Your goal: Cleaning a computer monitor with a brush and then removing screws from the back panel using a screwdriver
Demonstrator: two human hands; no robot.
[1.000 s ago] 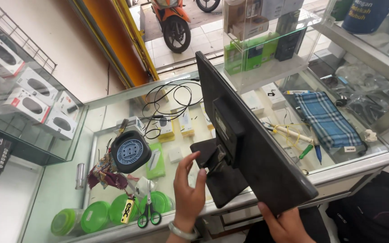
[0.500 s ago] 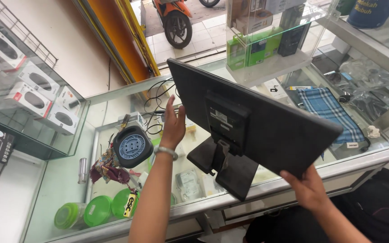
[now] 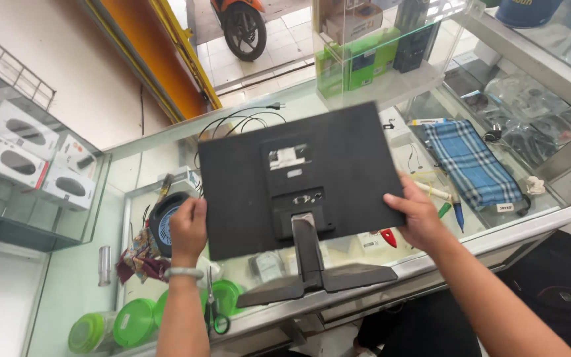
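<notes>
**Monitor held back-side up over the glass desk**

We grip a black flat monitor (image 3: 299, 178) at mid-frame, its rear panel facing us and its stand (image 3: 315, 274) pointing toward the lower edge. Our left hand (image 3: 188, 228) clasps the left edge, our right hand (image 3: 416, 215) clasps the right edge, fingers wrapped behind. The stand's base appears to sit just above or on the desk (image 3: 523, 228); we cannot tell which. We judge this the carrying-and-positioning step. The next move calls for a level, two-handed hold, steering clear of the scissors (image 3: 214, 311) and green lids (image 3: 133, 322) at lower left.
</notes>
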